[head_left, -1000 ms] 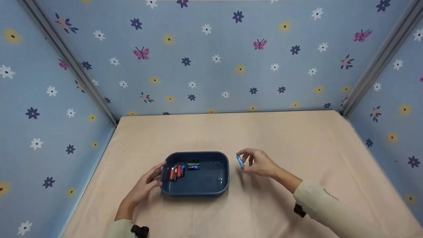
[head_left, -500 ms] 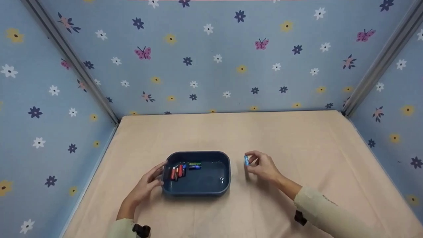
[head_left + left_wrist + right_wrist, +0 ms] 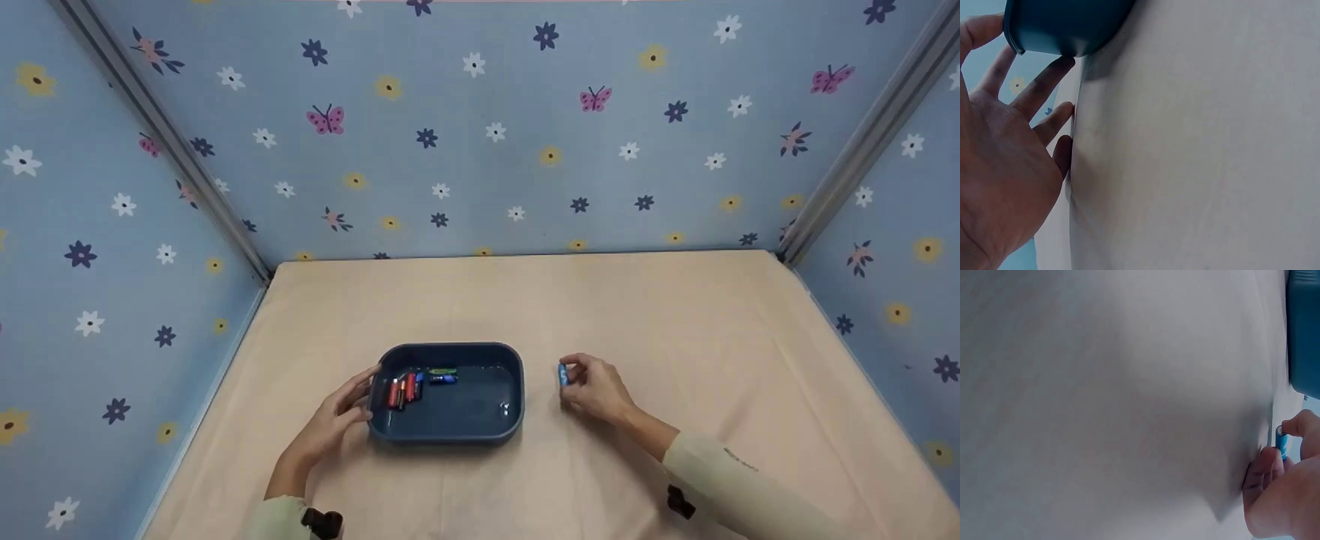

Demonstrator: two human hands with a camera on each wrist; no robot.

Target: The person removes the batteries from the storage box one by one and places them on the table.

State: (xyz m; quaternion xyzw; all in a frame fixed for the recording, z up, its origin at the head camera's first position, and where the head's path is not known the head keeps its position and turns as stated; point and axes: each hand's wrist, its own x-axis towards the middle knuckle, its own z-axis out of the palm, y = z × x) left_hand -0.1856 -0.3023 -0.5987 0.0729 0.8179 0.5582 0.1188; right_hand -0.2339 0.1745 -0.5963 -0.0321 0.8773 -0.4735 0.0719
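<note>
One blue battery [image 3: 562, 374] is pinched in the right hand [image 3: 596, 388], at 3 o'clock from the tray [image 3: 480, 429]. Left hand [image 3: 330, 420], fingers straight, steadies it. Next looks like setting the battery down gently.

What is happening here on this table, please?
A person's right hand pinches a small blue battery just above the beige table, to the right of a dark blue tray. The left hand rests against the tray's left side. Several batteries lie inside it.
</note>
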